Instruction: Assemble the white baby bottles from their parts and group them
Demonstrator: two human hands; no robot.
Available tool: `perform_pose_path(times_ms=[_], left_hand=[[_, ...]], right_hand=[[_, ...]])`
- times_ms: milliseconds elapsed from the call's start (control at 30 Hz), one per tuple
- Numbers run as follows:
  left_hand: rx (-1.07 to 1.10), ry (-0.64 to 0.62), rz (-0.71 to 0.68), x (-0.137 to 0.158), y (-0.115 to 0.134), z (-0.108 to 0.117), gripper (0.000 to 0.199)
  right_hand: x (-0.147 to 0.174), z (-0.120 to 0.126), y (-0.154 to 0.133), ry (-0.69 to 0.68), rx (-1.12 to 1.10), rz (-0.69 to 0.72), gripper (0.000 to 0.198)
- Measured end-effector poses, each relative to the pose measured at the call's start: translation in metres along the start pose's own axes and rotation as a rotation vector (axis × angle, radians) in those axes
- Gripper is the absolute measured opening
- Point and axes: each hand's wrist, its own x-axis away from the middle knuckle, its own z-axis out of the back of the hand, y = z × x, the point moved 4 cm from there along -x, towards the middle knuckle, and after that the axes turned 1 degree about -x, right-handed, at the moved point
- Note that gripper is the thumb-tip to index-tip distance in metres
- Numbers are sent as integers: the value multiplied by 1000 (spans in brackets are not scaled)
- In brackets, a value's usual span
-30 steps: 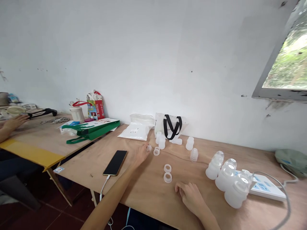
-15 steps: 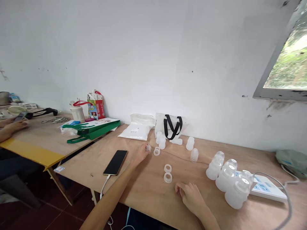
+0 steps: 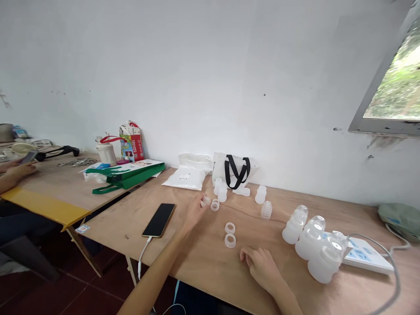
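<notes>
At the far middle of the table, the fingertips of my left hand [image 3: 196, 211] are closed on a small clear piece [image 3: 205, 201] that looks like a silicone bottle nipple. Just right of it lies a translucent screw ring [image 3: 215, 204]. Two more rings, one farther [image 3: 230, 228] and one nearer [image 3: 230, 240], lie beyond my right hand [image 3: 261, 265]. That hand rests on the tabletop with its fingers loosely bent and apart, and nothing shows in it. Small frosted bottles [image 3: 222, 192] stand behind the left hand, and another bottle [image 3: 261, 194] stands farther right. Nearby sits a ribbed clear cap [image 3: 266, 210].
Capped baby bottles [image 3: 310, 240] stand at the right before a white power strip [image 3: 367, 256] with a grey cable. A charging phone [image 3: 159, 220] lies left. White packet [image 3: 183, 177] and black-handled bag [image 3: 218, 166] are by the wall. Another person's hands [image 3: 19, 173] hold a phone far left.
My left hand has shifted slightly right with the small clear piece, tilting it toward the ring beside it. My right hand stays in place. The view has moved slightly.
</notes>
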Motion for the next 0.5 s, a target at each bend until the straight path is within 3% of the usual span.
perform_pose_path(times_ms=[200, 333, 500], left_hand=[[15, -270, -119, 35, 22, -31, 23], [70, -380, -142, 35, 23, -32, 44], [152, -324, -142, 34, 24, -38, 27]], right_hand=[[1, 2, 0, -12, 10, 5, 38], [1, 2, 0, -13, 18, 8, 38], [-1, -1, 2, -24, 42, 16, 39]])
